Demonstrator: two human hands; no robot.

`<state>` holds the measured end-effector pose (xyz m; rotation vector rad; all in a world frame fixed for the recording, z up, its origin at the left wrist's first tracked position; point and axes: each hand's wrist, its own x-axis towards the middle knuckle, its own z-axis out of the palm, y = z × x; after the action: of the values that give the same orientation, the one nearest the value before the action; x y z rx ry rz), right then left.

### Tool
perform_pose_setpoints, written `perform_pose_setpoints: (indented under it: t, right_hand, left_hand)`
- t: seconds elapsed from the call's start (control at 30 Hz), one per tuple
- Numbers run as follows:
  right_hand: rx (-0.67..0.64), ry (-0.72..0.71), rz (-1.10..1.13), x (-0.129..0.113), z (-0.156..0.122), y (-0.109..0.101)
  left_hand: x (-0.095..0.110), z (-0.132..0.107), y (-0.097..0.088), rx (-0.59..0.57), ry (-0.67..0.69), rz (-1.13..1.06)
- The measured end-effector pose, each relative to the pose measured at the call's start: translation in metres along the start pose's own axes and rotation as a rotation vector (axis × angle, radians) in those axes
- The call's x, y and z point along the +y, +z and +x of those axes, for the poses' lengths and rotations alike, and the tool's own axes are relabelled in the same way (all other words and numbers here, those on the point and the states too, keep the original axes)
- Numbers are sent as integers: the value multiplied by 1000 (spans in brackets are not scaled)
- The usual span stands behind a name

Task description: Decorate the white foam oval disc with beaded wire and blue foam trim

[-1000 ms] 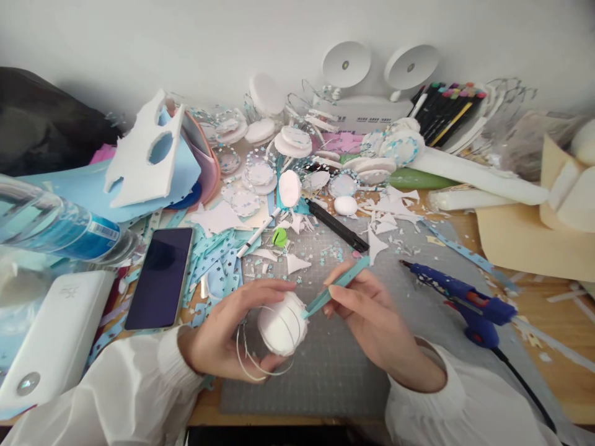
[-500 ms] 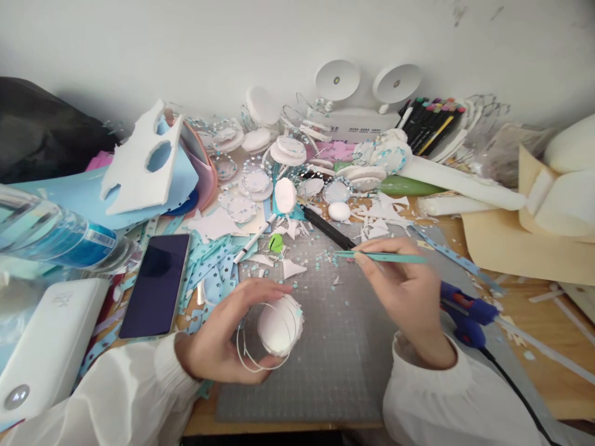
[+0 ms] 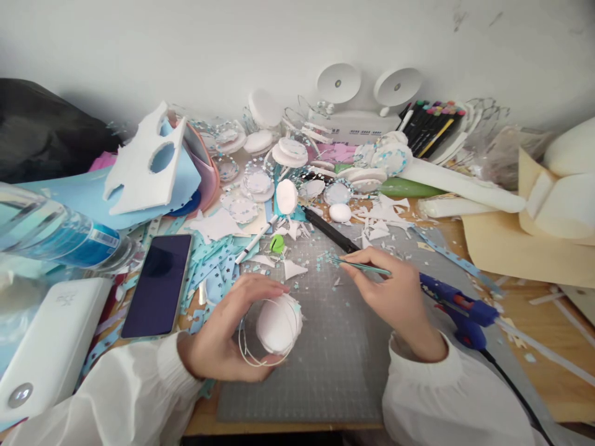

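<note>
Nearby, the left hand (image 3: 232, 334) curls its grip wide round a white lump (image 3: 275, 327), its wire loops (image 3: 240, 348) poking left, over a gray mat (image 3: 339, 378). The right hand (image 3: 393, 288) pinches tweezers (image 3: 367, 267) tight; they run sideways, tips pointing left at blue bits (image 3: 320, 263). Farther along the bench (image 3: 574, 402), pens (image 3: 432, 130) lean bunched by a pale wall (image 3: 209, 49).

Left hand (image 3: 229, 331) in a wide curl, right hand (image 3: 393, 296) in a fingertip pinch slightly farther forward.
</note>
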<state>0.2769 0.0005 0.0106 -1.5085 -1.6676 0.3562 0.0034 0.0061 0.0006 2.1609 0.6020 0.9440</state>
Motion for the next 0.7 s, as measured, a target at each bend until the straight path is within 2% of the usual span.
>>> perform_pose_setpoints:
  t: [0.3,0.7]
  right_hand:
    - [-39,15,-72,2,1,-2]
    - [-75,20,-145,2,1,1]
  left_hand:
    - [3,1,-2,-33,-45,5]
    - [3,2,-1,-67,-22,10]
